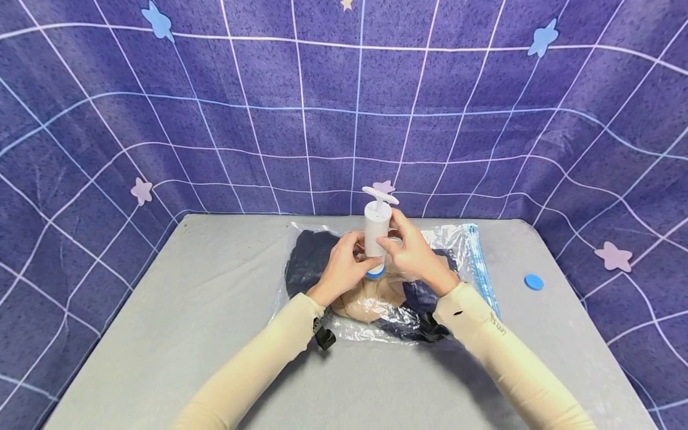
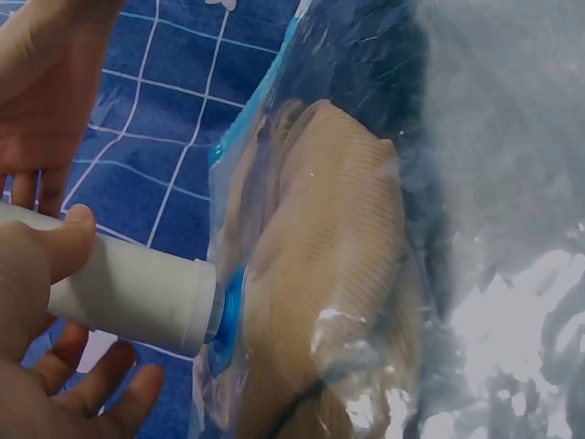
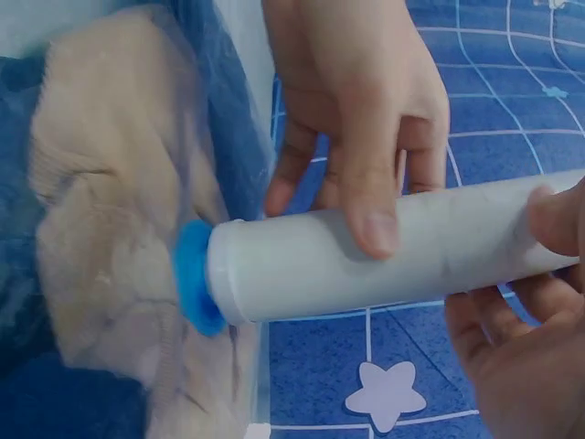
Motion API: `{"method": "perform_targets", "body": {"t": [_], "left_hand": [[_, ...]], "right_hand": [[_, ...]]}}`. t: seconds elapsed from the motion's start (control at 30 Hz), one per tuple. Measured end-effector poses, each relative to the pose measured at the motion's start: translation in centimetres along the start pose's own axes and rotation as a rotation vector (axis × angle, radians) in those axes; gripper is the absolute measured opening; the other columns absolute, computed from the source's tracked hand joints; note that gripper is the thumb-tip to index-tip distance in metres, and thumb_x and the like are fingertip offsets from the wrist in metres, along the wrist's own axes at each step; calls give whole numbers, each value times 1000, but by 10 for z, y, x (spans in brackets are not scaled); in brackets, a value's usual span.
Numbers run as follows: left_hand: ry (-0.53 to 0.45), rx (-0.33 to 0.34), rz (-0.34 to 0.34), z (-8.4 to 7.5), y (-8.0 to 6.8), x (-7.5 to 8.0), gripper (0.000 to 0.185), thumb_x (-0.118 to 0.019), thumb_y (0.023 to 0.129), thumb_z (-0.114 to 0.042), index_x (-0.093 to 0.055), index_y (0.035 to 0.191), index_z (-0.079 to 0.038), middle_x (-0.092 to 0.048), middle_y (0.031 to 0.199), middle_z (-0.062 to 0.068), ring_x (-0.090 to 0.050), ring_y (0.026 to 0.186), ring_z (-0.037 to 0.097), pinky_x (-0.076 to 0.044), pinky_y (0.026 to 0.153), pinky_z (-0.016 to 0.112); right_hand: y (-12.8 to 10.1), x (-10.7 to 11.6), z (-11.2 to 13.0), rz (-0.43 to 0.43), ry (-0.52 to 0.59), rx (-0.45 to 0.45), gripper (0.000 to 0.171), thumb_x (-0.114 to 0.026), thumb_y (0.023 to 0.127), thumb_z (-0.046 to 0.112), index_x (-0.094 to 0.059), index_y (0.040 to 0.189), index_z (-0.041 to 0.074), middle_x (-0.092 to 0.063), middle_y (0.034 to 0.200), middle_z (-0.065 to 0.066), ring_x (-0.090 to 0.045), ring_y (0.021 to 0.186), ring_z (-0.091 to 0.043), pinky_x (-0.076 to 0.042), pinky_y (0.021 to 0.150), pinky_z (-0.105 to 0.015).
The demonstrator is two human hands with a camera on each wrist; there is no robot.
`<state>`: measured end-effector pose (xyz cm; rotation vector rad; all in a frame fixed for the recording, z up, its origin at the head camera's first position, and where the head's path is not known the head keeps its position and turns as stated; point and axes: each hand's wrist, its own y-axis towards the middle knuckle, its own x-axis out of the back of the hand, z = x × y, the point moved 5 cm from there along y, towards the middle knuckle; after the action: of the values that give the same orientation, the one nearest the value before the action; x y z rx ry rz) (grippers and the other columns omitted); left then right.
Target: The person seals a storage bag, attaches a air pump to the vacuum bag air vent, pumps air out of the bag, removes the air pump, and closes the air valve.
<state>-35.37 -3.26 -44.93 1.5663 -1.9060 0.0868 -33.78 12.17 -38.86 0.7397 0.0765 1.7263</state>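
Head view: left hand [image 1: 342, 267] and right hand [image 1: 411, 252] both grip the white hand pump [image 1: 377, 230], upright on the blue valve [image 1: 376, 273] of the clear vacuum bag [image 1: 455, 242], mid-table [image 1: 161, 310]. Blue cap [image 1: 534, 281] lies well right.

Left wrist view: thumb on pump barrel [image 2: 128, 291]; beige garment [image 2: 329, 274] inside bag.

Right wrist view: both hands' fingers curl round the barrel [image 3: 366, 261].

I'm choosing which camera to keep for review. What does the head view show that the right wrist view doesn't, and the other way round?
Only the head view shows the pump's T-handle, the loose blue cap lying on the grey table, and the bag's blue zip edge.

Only the right wrist view shows, close up, the pump's base seated on the blue valve.

Both show the white pump held by the left hand and right hand over the clear bag of clothes.
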Motion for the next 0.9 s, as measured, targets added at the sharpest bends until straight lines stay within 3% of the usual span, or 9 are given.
{"method": "perform_targets", "body": {"t": [0.13,0.27,0.37,0.57,0.73,0.9], "left_hand": [[6,31,-17,0,2,-1,49,-89,82,-31,-58,112,-8,-66,105,11,-68,98,34,-57,81,36],[-40,55,24,1,2,-5,54,-87,85,-31,-54,120,-8,-67,114,13,-68,103,31,-59,87,40],[-67,48,63,3,1,-6,58,-84,88,-23,-51,133,-8,-66,125,15,-68,112,30,-59,94,43],[-94,-49,125,3,0,-6,60,-71,91,3,-46,146,-3,-64,134,19,-66,122,31,-57,101,41],[-134,-56,92,3,0,-5,61,-75,90,3,-48,144,-2,-67,126,22,-69,115,33,-59,97,45],[-109,-53,28,4,0,-2,62,-83,86,-6,-52,139,-3,-67,119,20,-70,103,33,-62,87,47]], "right_hand": [[-1,2,-1,-81,-8,-61,67,-78,92,11,-41,148,3,-58,131,-18,-59,119,-32,-52,102,-50],[-1,5,-1,-143,-20,-73,66,-83,87,13,-46,142,4,-62,118,-17,-61,106,-29,-55,93,-48],[-1,5,0,-128,-3,-56,63,-79,89,4,-45,141,1,-63,116,-20,-63,106,-31,-56,92,-49],[-2,5,2,-98,20,-18,60,-68,93,-7,-40,145,-2,-64,123,-26,-62,114,-37,-54,96,-53],[-3,8,2,-92,25,16,60,-63,95,-9,-38,148,-5,-61,135,-28,-60,124,-39,-52,99,-56],[0,9,6,-149,5,12,71,-80,88,4,-43,149,0,-60,130,-22,-60,118,-36,-53,97,-56]]}}
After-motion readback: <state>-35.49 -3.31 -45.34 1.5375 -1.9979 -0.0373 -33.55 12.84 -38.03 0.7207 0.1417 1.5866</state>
